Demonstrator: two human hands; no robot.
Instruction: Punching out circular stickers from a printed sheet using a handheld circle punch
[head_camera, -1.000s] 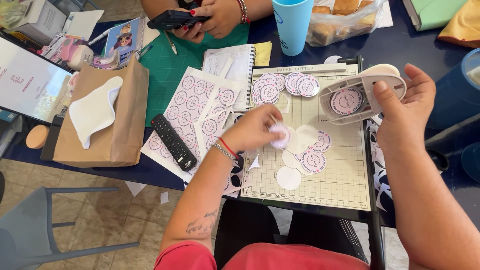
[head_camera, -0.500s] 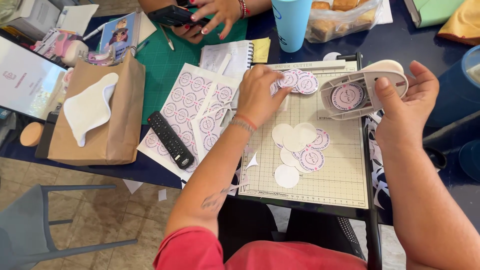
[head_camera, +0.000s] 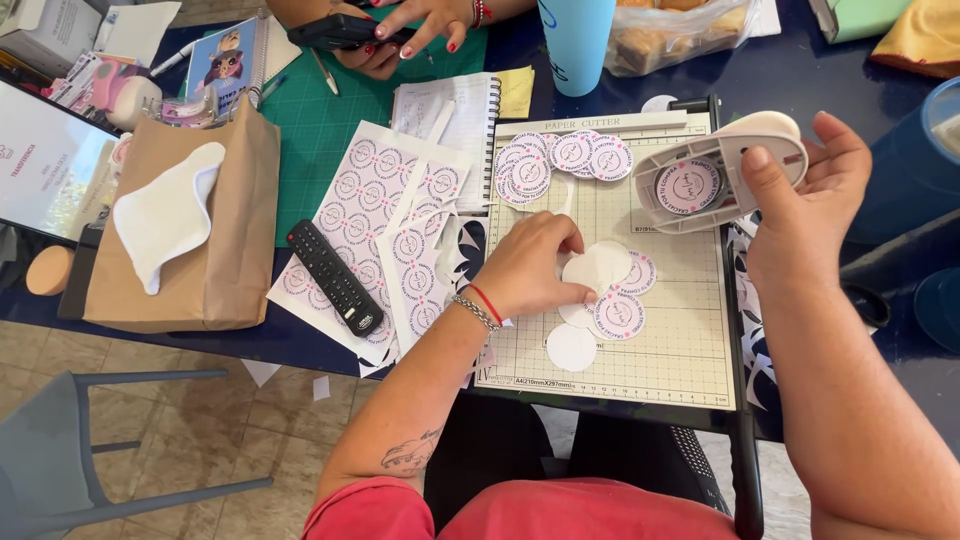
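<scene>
Gathering punched paper circles on the cutting board.

I have my left hand (head_camera: 530, 270) down on the loose white circles (head_camera: 597, 268) in the middle of the paper cutter (head_camera: 660, 360), fingers together pinching one; my right hand (head_camera: 800, 215) is clamped round the round punch (head_camera: 715, 170) above the board's right edge. I judge the next move needs a clean lift to the finished stack (head_camera: 560, 160). The sticker sheets (head_camera: 390, 230), remote (head_camera: 335, 277) and paper bag (head_camera: 190, 230) crowd the desk's left.
</scene>
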